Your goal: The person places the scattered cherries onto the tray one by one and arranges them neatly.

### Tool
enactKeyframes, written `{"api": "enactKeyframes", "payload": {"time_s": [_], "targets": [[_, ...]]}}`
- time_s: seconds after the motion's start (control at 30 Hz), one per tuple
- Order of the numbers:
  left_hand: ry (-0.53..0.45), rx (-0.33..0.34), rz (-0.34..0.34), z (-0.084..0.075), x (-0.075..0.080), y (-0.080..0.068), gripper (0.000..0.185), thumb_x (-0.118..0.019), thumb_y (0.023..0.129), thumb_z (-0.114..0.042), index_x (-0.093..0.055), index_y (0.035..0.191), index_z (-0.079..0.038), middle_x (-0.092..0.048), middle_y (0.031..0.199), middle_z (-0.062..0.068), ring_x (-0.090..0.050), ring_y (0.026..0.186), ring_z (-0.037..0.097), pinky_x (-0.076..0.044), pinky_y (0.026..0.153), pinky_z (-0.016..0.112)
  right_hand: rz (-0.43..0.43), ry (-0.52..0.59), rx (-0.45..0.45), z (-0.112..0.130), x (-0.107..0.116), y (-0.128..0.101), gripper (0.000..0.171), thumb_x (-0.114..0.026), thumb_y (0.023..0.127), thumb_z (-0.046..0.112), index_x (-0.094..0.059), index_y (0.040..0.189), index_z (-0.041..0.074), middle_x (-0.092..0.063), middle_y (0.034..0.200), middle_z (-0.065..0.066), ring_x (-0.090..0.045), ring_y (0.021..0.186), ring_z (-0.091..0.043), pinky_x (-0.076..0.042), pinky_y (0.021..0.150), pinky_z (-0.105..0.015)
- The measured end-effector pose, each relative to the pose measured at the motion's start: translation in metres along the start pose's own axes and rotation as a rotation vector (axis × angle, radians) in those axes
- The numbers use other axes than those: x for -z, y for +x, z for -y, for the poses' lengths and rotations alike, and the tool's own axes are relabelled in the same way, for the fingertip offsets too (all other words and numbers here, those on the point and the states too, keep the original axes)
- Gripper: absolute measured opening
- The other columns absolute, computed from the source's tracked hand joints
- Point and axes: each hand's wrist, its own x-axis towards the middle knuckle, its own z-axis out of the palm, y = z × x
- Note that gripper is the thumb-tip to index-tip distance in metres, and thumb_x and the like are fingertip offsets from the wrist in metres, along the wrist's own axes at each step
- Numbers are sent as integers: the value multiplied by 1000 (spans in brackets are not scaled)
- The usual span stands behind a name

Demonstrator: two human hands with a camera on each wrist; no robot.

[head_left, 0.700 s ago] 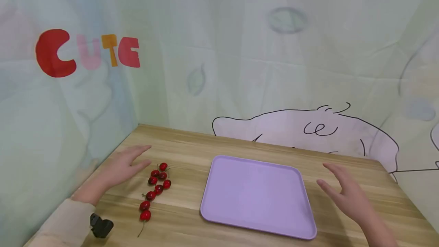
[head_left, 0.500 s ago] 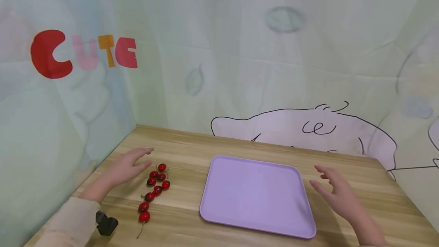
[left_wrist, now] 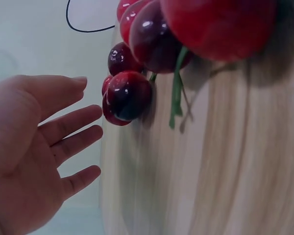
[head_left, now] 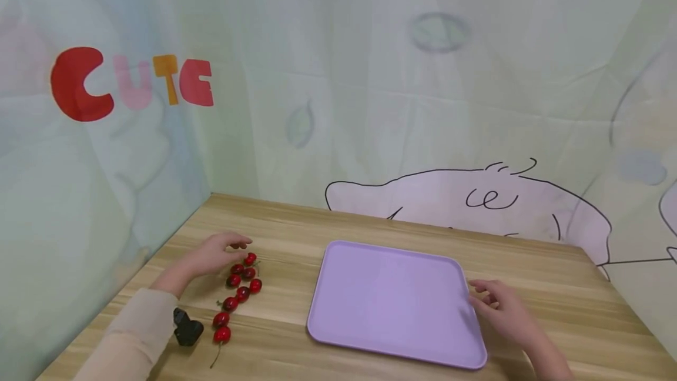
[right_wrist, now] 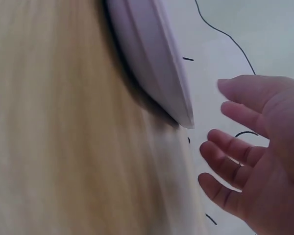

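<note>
Several red cherries (head_left: 243,294) with thin stems lie in a winding line on the left of the wooden table. My left hand (head_left: 214,253) hovers at the far end of this line, thumb and fingers apart over the farthest cherry (head_left: 250,258). In the left wrist view the fingers (left_wrist: 78,142) look loosely extended beside the dark red cherries (left_wrist: 130,93); contact cannot be made out. A purple rectangular tray (head_left: 391,304) lies flat in the middle. By its right rim is my right hand (head_left: 505,313), fingers loosely bent and holding nothing.
A black wrist device (head_left: 187,328) sits under the left sleeve (head_left: 143,319), close to the near cherries. Behind the table (head_left: 275,334) hangs a printed curtain (head_left: 370,75), with another along the left side.
My left hand has moved right and lower, to the farthest cherry. The right hand has come left and down to the tray's right rim. Tray and cherries stay in place.
</note>
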Motion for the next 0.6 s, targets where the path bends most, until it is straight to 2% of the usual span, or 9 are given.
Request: {"api": "enactKeyframes", "payload": {"time_s": [0.13,0.23,0.43,0.6], "targets": [[-46,35,40,0,-3,3,39,-58,94,-14,-56,126,8,-61,113,22,-59,99,32,-51,75,39,48,46,-20,-4,-2,-1,35,-70,86,12,-64,117,-3,-66,98,-10,-56,78,-9,-48,68,-25],[-54,53,45,0,-5,5,37,-59,93,-12,-56,125,8,-61,111,20,-59,97,28,-51,74,38,98,76,-15,-7,-2,-2,33,-69,87,11,-64,115,-5,-66,91,-6,-53,74,-3,-47,66,-24],[-58,62,59,-1,-7,6,35,-60,92,-10,-59,122,8,-63,111,20,-59,99,31,-50,83,46,155,89,-45,-9,0,-4,34,-68,87,13,-64,115,-5,-68,93,-6,-54,76,0,-47,68,-23],[-54,71,57,2,-9,7,32,-59,91,-9,-61,119,7,-64,112,20,-59,101,32,-48,87,49,167,92,-22,-15,-2,-3,30,-69,88,14,-67,112,-3,-69,95,-6,-55,79,1,-48,70,-23]]}}
